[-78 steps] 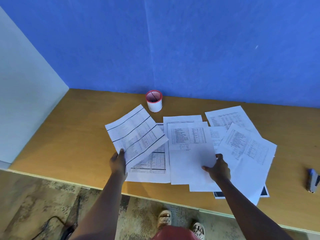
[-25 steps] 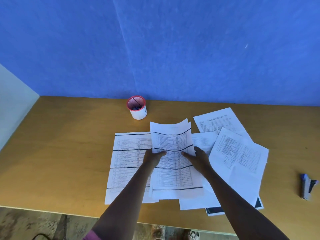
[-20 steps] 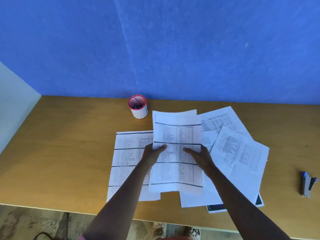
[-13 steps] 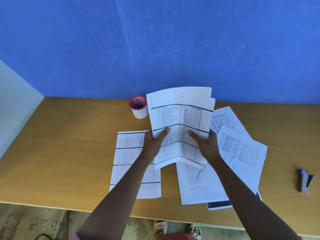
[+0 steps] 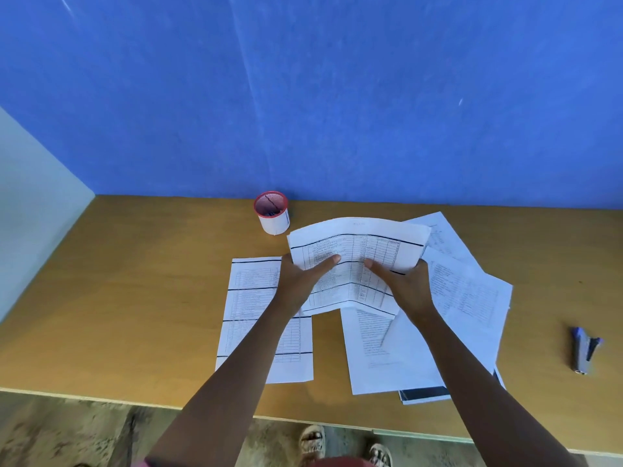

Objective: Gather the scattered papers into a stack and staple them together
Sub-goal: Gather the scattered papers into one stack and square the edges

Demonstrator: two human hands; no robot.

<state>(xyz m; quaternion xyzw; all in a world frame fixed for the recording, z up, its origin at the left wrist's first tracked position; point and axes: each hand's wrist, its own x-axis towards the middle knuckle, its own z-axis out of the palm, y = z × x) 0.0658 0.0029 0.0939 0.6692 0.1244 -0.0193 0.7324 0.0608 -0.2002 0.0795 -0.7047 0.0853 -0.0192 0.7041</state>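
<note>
Progress: early; gathered sheets [image 5: 357,264] held above desk [image 5: 135,298] centre, thumbs on top, left hand [image 5: 300,281] and right hand [image 5: 404,288] gripping the side edges | Left: loose papers [image 5: 472,298] right, single sheet [image 5: 249,315] left, stapling | Count: one stapler [image 5: 585,353] far right, untouched; one cup [image 5: 273,214]; held sheets probably two; about five loose.

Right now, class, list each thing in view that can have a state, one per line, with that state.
Held sheets: lifted off the desk, bowed, gripped at both sides.
Left hand: grips the held sheets.
Right hand: grips the held sheets.
Single sheet: flat on the desk.
Overlapping sheets: still scattered.
Stapler: lying untouched.
Cup: upright.
</note>
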